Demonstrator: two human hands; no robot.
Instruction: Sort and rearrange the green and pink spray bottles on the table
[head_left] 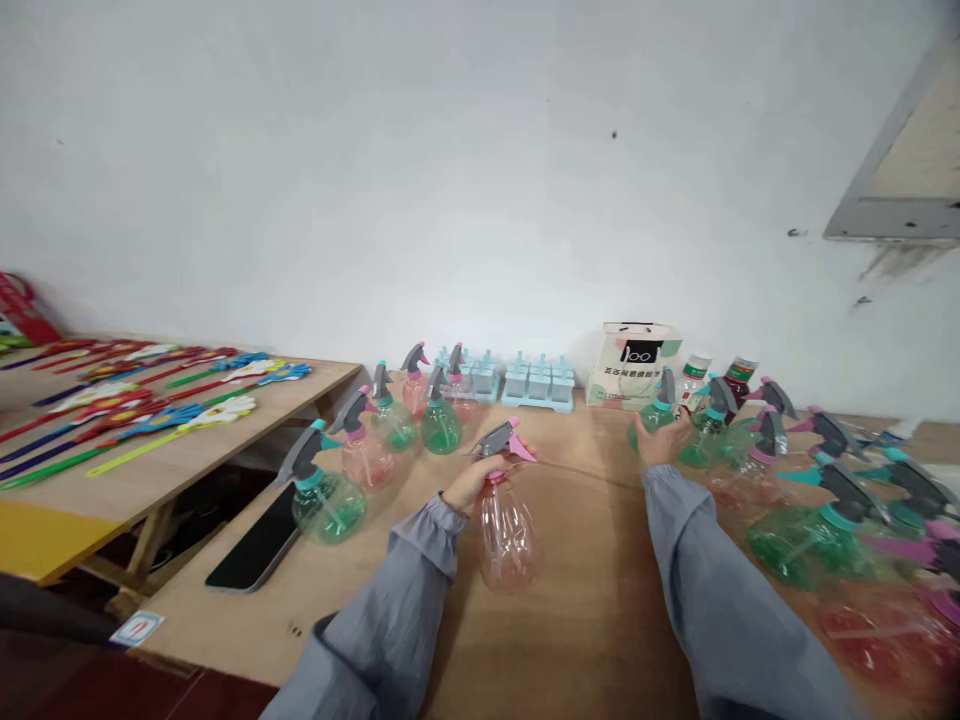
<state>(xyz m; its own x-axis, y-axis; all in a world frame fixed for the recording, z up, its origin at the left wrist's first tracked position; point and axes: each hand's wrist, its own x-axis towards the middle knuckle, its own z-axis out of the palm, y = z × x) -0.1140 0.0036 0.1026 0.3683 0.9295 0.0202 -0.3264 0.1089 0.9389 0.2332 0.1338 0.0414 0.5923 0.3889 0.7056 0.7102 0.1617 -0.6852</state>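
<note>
My left hand [469,483] grips the neck of a pink spray bottle [508,530] with a grey and pink trigger head, standing on the wooden table [585,600] in front of me. My right hand [661,440] reaches to the far right and closes around a green spray bottle [651,412] near a white box. Both arms wear grey sleeves.
Several green and pink spray bottles stand at left [326,495] and lie crowded at right [817,530]. A black phone [259,545] lies at the table's left edge. Light blue moulds [536,385], a white box [634,365] and small bottles sit by the wall. Colourful clappers [135,400] cover the left table.
</note>
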